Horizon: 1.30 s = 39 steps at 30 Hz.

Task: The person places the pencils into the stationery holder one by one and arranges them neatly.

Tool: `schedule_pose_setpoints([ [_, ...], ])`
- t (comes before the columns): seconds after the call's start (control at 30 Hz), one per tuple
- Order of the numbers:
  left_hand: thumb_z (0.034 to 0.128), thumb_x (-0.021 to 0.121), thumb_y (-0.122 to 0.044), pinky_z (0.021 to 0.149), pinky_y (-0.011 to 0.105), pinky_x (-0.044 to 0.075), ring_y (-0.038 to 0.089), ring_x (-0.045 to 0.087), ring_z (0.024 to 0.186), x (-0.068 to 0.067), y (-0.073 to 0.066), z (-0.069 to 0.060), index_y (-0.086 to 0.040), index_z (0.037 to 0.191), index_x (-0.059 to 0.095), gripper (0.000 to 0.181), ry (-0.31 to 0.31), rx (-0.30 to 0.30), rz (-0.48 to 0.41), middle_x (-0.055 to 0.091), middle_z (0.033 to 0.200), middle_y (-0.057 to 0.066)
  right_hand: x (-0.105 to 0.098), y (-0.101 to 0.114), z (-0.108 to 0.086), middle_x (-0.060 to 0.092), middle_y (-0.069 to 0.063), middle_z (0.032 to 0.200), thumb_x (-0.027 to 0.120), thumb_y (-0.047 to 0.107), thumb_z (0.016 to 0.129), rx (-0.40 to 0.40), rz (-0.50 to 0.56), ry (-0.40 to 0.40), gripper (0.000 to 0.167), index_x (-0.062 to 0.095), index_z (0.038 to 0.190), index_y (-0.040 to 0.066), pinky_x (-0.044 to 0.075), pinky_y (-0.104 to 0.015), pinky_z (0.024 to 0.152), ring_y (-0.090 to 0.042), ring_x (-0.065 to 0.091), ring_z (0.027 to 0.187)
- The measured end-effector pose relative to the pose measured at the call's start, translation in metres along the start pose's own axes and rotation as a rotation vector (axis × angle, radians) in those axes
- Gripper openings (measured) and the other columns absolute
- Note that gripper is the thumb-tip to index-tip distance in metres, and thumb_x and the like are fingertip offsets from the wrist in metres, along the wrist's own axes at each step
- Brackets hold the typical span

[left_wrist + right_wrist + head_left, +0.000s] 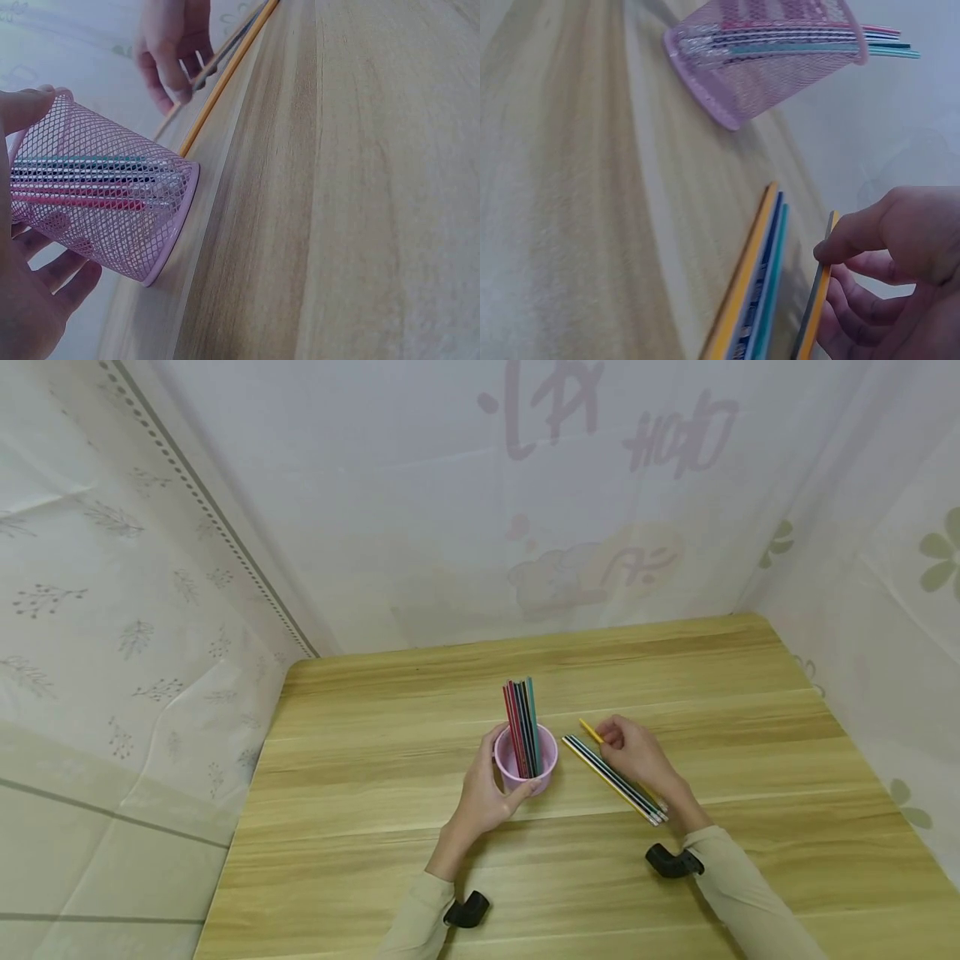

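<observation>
My left hand [480,797] grips a pink mesh pencil cup [549,750], its thumb on the near side and its fingers round the far left. The cup stands upright on the table with several pencils [522,727] in it, red, dark and teal. To the right, my right hand [637,753] pinches a yellow pencil [819,304] between thumb and fingers. Just left of that pencil, several others [609,774] lie side by side on the table, among them yellow, dark and green ones; their eraser ends point toward me.
The wood-grain table [360,827] meets a printed white cloth [420,527] at the back and sides. A black curved wrist mount [467,910] sits at the left sleeve and another black mount [675,862] at the right.
</observation>
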<state>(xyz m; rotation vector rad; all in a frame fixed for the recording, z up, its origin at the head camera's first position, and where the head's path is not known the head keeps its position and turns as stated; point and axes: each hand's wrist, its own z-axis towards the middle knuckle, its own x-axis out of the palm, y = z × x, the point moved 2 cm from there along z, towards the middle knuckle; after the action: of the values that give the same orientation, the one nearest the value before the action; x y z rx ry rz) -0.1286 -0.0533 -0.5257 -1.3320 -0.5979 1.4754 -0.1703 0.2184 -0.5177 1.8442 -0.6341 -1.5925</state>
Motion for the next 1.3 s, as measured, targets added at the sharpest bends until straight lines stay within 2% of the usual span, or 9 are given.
schedule_pose_setpoints([
  [0.4, 0.0788, 0.085, -0.024, 0.112, 0.046, 0.047, 0.024, 0.054, 0.132, 0.0, -0.001, 0.0, -0.014, 0.155, 0.029, 0.095, -0.002, 0.013, -0.007, 0.051, 0.149, 0.008, -0.021, 0.026, 0.002, 0.067, -0.017, 0.101, 0.067, 0.003, 0.092, -0.073, 0.148, -0.081, 0.024, 0.065, 0.115, 0.0, 0.054, -0.02, 0.072, -0.026, 0.067, 0.089],
  [0.6, 0.0781, 0.085, -0.023, 0.109, 0.049, 0.048, 0.027, 0.055, 0.13, -0.001, -0.001, 0.0, -0.011, 0.155, 0.031, 0.095, -0.019, 0.046, -0.003, 0.052, 0.147, 0.011, -0.028, 0.042, 0.005, 0.067, -0.016, 0.098, 0.067, 0.003, 0.09, -0.134, 0.205, -0.156, 0.023, 0.065, 0.113, 0.0, 0.055, -0.018, 0.069, -0.02, 0.066, 0.083],
  [0.73, 0.0779, 0.085, -0.022, 0.109, 0.05, 0.048, 0.028, 0.055, 0.13, -0.001, -0.002, 0.0, -0.01, 0.154, 0.031, 0.094, -0.024, 0.058, -0.005, 0.052, 0.147, 0.012, -0.032, 0.057, 0.006, 0.066, -0.015, 0.096, 0.068, 0.001, 0.088, -0.172, 0.269, -0.204, 0.023, 0.066, 0.111, 0.0, 0.056, -0.016, 0.067, -0.013, 0.064, 0.08],
  [0.9, 0.0773, 0.086, -0.024, 0.112, 0.049, 0.046, 0.027, 0.054, 0.132, -0.001, -0.002, 0.0, -0.012, 0.154, 0.031, 0.095, -0.019, 0.045, -0.009, 0.052, 0.148, 0.009, -0.036, 0.082, 0.007, 0.065, -0.014, 0.096, 0.069, -0.002, 0.087, -0.211, 0.379, -0.238, 0.024, 0.066, 0.111, -0.001, 0.055, -0.014, 0.065, -0.007, 0.063, 0.079],
  [1.3, 0.0776, 0.085, -0.024, 0.114, 0.048, 0.044, 0.025, 0.053, 0.134, 0.0, -0.001, 0.0, -0.013, 0.155, 0.031, 0.095, -0.007, 0.017, -0.018, 0.051, 0.149, 0.008, -0.036, 0.134, 0.018, 0.063, -0.023, 0.101, 0.066, -0.005, 0.088, -0.324, 0.583, -0.298, 0.024, 0.063, 0.112, -0.006, 0.057, -0.016, 0.071, -0.013, 0.064, 0.086],
])
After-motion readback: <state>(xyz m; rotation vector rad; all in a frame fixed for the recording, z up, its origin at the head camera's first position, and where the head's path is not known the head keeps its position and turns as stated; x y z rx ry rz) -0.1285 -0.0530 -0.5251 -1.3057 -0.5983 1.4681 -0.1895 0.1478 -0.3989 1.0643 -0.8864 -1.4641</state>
